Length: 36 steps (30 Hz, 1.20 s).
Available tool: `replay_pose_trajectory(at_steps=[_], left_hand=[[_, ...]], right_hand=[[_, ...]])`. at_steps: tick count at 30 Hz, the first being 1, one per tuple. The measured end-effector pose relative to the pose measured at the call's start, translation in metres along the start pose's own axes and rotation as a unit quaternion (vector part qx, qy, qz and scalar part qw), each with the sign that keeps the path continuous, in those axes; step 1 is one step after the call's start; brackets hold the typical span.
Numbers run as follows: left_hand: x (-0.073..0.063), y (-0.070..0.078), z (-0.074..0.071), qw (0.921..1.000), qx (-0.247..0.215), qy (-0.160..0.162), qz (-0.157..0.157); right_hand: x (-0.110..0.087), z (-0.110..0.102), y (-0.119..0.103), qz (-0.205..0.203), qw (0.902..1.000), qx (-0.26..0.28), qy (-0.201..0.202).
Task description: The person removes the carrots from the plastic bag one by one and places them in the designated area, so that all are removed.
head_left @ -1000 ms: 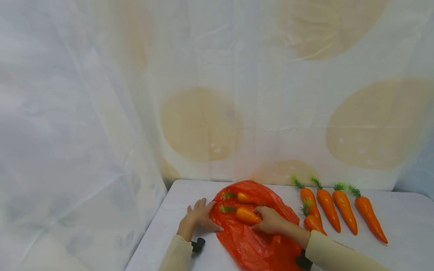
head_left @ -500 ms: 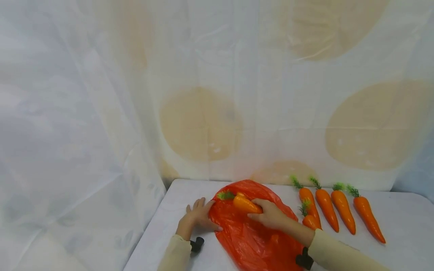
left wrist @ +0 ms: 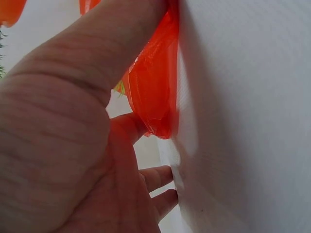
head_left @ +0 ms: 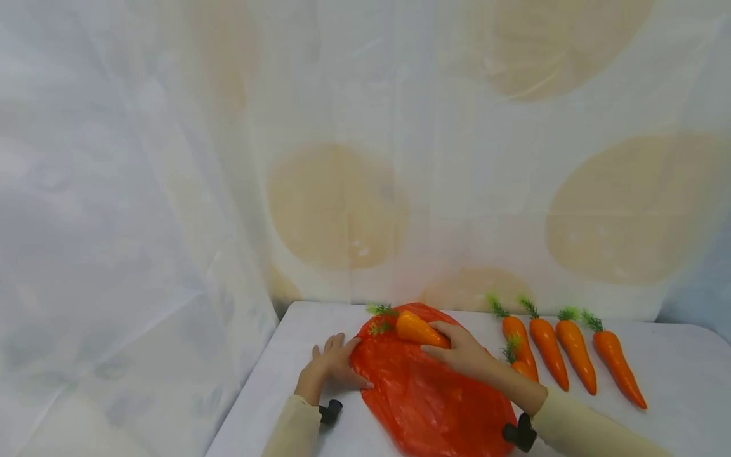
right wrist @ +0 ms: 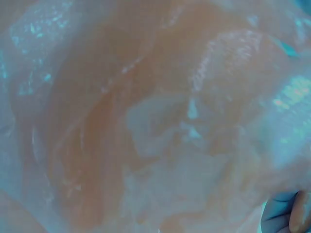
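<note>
A red plastic bag [head_left: 422, 406] lies spread on the white table. At its back part is a toy orange carrot [head_left: 419, 329] with a green frond; my right hand [head_left: 465, 355] holds it by the tapered end. Just below this carrot's frond shows the frond of a second one [head_left: 381, 327], its body hidden. My left hand [head_left: 332, 367] rests at the bag's left edge with fingers spread. In the left wrist view the bag [left wrist: 154, 92] stands up between thumb and forefinger. Only bag film [right wrist: 160, 145], oddly coloured, fills most of the right wrist view.
Right of the bag lie several larger toy carrots [head_left: 549, 354] in a row, tops toward the back, one smaller carrot [head_left: 522, 368] partly behind my right forearm. A patterned white sheet [head_left: 457, 158] hangs behind the table [head_left: 679, 362].
My right hand has carried the carrot toward the back of the bag, to where it covers the other carrot's body. My left hand has stayed at the bag's edge.
</note>
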<state>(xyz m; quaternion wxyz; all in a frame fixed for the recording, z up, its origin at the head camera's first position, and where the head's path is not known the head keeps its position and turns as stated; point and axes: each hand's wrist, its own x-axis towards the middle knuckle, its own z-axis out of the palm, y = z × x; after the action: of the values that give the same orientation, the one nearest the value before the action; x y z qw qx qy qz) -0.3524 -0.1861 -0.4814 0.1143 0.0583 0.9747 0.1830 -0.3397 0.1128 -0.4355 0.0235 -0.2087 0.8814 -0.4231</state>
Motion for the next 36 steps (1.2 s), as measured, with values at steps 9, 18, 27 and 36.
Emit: replay_pose_trajectory(at_steps=[9, 18, 27, 36], left_hand=[[0.001, -0.005, 0.010, 1.0000, -0.005, -0.002, 0.001], [-0.007, 0.002, 0.008, 0.9999, 0.001, -0.013, 0.008], [-0.004, 0.000, 0.000, 1.0000, -0.003, -0.007, -0.002], [-0.003, 0.001, -0.005, 1.0000, -0.007, -0.001, -0.001]], right_hand=[[-0.007, -0.004, 0.006, -0.019, 0.9996, 0.021, -0.009], [-0.014, -0.006, 0.010, -0.003, 0.9990, 0.039, -0.022], [-0.018, -0.014, -0.011, 0.017, 0.9899, 0.135, -0.041], [-0.018, -0.018, -0.016, 0.039, 0.9904, 0.126, -0.040]])
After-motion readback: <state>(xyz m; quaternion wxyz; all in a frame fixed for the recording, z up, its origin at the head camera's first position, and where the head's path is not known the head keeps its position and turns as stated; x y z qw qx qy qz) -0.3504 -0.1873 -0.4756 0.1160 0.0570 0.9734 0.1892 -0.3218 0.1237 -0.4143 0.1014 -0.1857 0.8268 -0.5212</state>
